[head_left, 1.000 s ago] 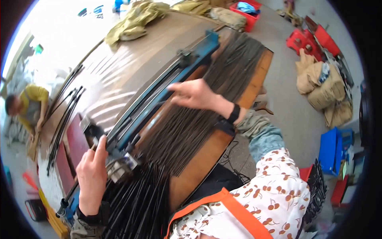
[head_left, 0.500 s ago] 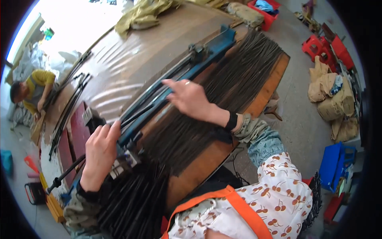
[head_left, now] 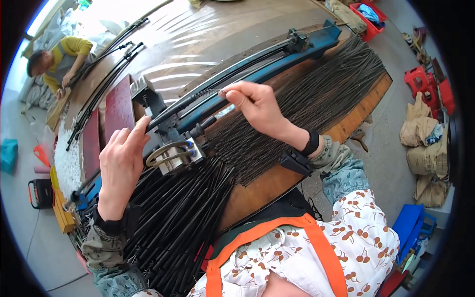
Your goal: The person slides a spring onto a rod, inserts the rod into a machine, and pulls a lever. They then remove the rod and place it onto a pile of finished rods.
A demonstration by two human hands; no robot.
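My left hand [head_left: 120, 161] is closed around the rear end of a black tube [head_left: 170, 113] lying along a blue metal rail fixture [head_left: 257, 74]. The thumb side of my right hand [head_left: 260, 109] pinches the tip of a thin coil spring [head_left: 212, 92] at the tube's far end. Part of that spring shows bare between tube and fingertips. Beneath my hands sits a metal clamp block [head_left: 180, 157] with a looped hose. Long dark springs [head_left: 297, 109] lie in a thick layer on a wooden board, right of the rail. Several black tubes [head_left: 183, 222] are heaped nearest my body.
A person in yellow sleeves [head_left: 64, 59] works at the table's far left, near more black rods [head_left: 106, 84]. Maroon boards [head_left: 119, 106] lie left of the fixture. Red crates [head_left: 368, 22], brown sacks [head_left: 420, 148] and a blue crate [head_left: 410, 227] stand on the floor to the right.
My right hand has gone from an outstretched finger over the rail to a pinch on the spring. The rod that stuck out behind my left hand no longer shows there. The view has shifted.
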